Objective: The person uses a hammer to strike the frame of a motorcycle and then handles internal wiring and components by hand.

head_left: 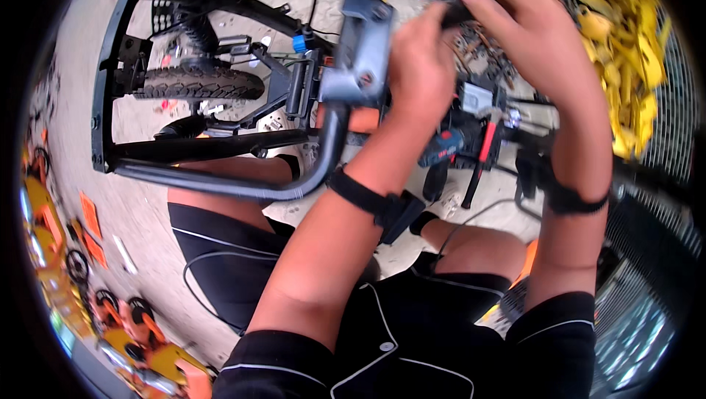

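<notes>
Both hands (478, 38) grip, seemingly, handlebar (346, 105).

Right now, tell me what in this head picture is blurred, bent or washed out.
Head view: fisheye bends the black tubular frame and darkens the corners; both hands, left hand and right hand, are soft with motion blur around a small dark part; the yellow pieces and the floor at upper left are overexposed; the rim smears.

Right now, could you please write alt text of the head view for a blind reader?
Both bare hands, left hand and right hand, grip a small dark part beside a grey metal bracket on a black tubular frame; a black knobby tyre lies behind.
</notes>
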`<action>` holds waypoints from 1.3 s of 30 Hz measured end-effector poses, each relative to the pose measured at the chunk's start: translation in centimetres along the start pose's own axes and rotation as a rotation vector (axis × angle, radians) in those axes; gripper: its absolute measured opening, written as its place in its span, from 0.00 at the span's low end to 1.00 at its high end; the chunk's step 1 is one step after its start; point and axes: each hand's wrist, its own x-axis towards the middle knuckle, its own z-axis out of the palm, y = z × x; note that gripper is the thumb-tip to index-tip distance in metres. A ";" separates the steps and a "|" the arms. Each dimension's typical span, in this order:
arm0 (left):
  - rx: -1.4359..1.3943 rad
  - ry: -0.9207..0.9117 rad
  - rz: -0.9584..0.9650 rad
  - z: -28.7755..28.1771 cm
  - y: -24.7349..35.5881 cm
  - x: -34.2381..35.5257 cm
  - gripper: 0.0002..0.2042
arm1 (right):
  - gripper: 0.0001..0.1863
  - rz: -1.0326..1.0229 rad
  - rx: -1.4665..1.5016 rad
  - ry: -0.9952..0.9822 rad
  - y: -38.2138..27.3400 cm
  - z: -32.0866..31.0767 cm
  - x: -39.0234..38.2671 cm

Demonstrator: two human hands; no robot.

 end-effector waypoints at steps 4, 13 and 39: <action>0.039 -0.015 -0.030 -0.1 0.8 0.5 0.14 | 0.10 0.205 0.088 -0.172 -0.3 -0.8 1.7; 0.125 -0.189 -0.222 -1.1 2.9 0.5 0.18 | 0.25 0.913 0.341 -0.576 -1.1 -1.4 5.1; -0.576 0.186 -1.750 -3.1 10.4 5.2 0.15 | 0.07 1.959 0.946 -0.799 2.0 1.9 3.7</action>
